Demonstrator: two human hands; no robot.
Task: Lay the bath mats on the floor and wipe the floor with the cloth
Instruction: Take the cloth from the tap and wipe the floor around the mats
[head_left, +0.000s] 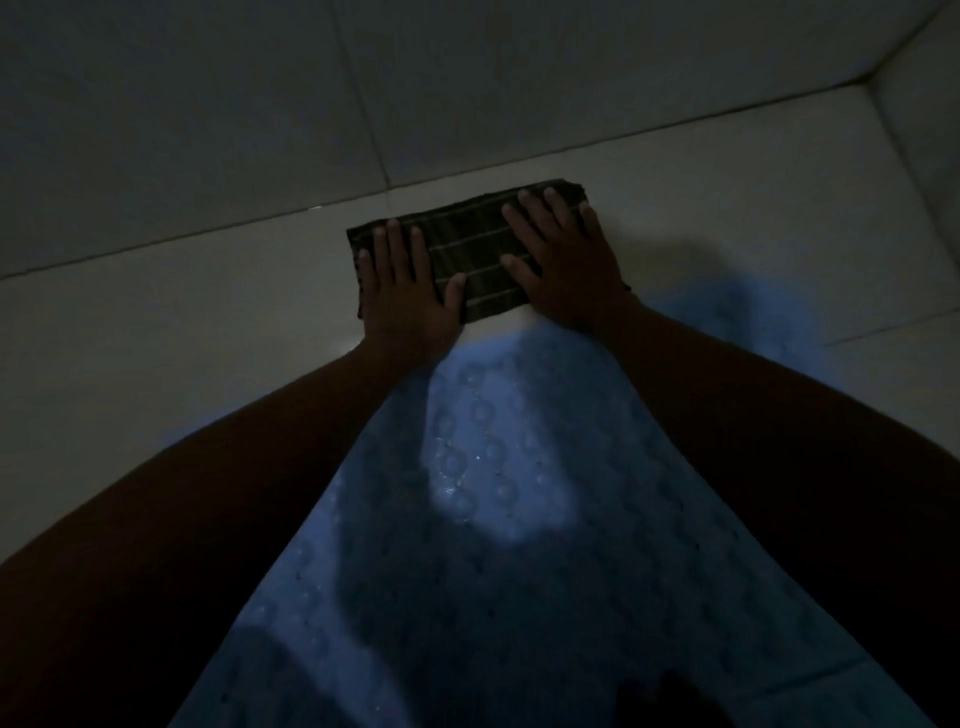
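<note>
Both hands press flat, fingers straight: left hand (402, 291) and right hand (563, 257) on the dark striped cloth (470, 249), centre frame on the tiled floor (208, 322). The cloth may bunch against the wall (260, 104); the blue bath mat (519, 519) could shift.

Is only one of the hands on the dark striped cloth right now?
No, the left hand and the right hand both press flat on the striped cloth, which lies on the tiled floor.
</note>
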